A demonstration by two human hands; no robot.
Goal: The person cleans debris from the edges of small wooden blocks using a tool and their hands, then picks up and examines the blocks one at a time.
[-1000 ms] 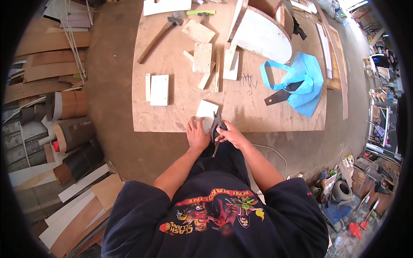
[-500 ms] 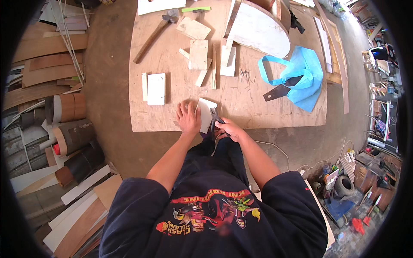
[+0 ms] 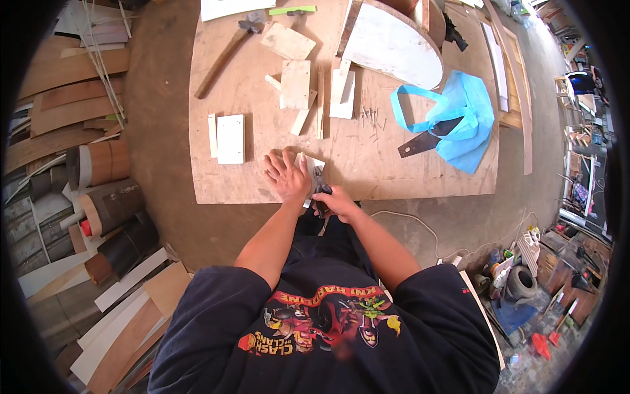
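Note:
Near the front edge of the wooden tabletop [image 3: 262, 190], my left hand [image 3: 287, 176] lies flat with its fingers spread. Its thumb side covers part of a small white board [image 3: 316, 161], which reaches over the table's edge. My right hand [image 3: 338, 202] is wrapped round the dark handles of a pair of pliers [image 3: 319, 186]. The pliers' jaws are against the white board beside my left hand; whether they grip anything is too small to tell. Left of my hands lie a white block [image 3: 230, 139] and a narrow wooden strip [image 3: 212, 136].
Farther back are a hammer [image 3: 230, 56], wood offcuts [image 3: 295, 84], loose nails [image 3: 371, 118] and a white half-oval panel [image 3: 392, 46]. A blue cloth bag [image 3: 466, 128] with a handsaw [image 3: 420, 144] lies at right. A cable [image 3: 420, 223] crosses the floor; boards [image 3: 118, 335] are stacked left.
The pliers and my right hand have shifted slightly left and are tilted differently. My left hand now covers more of the white board. The view has moved a little.

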